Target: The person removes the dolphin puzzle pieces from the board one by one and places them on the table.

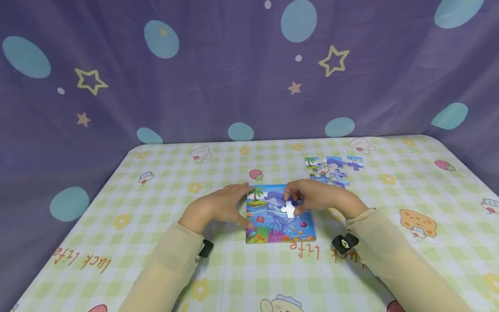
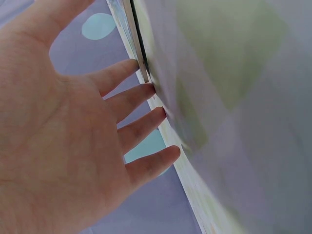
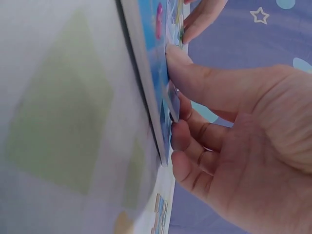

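Observation:
A jigsaw puzzle (image 1: 269,222) with dolphins, a palm tree and coral lies flat on the table. Over its right half, my right hand (image 1: 315,195) pinches a puzzle piece (image 1: 289,209) between thumb and fingers; the piece looks bright white from above. The right wrist view shows that piece (image 3: 172,101) tilted up from the picture's surface. Along the puzzle's left edge rests my left hand (image 1: 224,204), thumb low and fingers near the top corner. In the left wrist view its fingers (image 2: 141,134) are spread and hold nothing.
Several loose puzzle pieces (image 1: 334,163) lie on the tablecloth behind my right hand. A green checked tablecloth (image 1: 163,195) with printed cartoons covers the table. Behind its far edge hangs a purple curtain (image 1: 218,86) with stars and blue ovals.

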The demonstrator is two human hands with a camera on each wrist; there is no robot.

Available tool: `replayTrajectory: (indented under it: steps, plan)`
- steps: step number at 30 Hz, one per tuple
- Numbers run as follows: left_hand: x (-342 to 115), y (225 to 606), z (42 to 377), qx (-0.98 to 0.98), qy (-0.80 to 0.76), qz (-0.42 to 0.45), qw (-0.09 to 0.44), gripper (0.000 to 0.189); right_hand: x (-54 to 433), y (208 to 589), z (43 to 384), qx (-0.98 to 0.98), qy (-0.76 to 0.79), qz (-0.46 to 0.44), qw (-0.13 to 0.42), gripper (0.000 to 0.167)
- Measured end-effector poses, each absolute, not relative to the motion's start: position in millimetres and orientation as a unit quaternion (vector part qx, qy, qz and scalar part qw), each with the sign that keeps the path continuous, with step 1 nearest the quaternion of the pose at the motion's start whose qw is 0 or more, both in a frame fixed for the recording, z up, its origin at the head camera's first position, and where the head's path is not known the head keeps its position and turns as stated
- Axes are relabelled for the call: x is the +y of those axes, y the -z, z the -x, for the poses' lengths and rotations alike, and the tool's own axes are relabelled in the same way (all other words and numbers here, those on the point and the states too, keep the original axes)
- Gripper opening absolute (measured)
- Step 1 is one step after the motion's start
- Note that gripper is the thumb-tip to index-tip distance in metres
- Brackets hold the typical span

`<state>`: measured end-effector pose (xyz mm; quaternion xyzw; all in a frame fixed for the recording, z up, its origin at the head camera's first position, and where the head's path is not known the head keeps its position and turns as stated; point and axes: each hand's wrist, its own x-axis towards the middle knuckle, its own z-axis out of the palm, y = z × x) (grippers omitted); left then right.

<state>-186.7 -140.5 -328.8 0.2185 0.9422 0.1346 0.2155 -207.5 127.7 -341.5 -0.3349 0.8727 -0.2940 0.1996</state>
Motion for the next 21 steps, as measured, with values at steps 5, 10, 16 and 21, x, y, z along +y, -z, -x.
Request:
replayTrajectory:
  steps: [5, 10, 16, 21]
  plan:
    - [-140.3, 328.9, 186.9, 0.942, -0.134, -0.219, 0.215, 0.104, 126.3, 341.5, 208.3, 0.878, 0.287, 0.328, 0.200, 0.026]
    - [-140.9, 328.6, 186.5, 0.943, -0.136, -0.217, 0.214, 0.104, 125.7, 340.4, 209.0, 0.881, 0.276, 0.330, 0.197, 0.024]
    - [-141.0, 328.0, 186.3, 0.942, -0.135, -0.221, 0.213, 0.104, 127.9, 338.9, 209.5, 0.868, 0.296, 0.342, 0.204, 0.023]
    - [-140.1, 328.3, 186.0, 0.941, -0.135, -0.222, 0.215, 0.102, 130.6, 335.5, 209.6, 0.854, 0.313, 0.351, 0.224, 0.022]
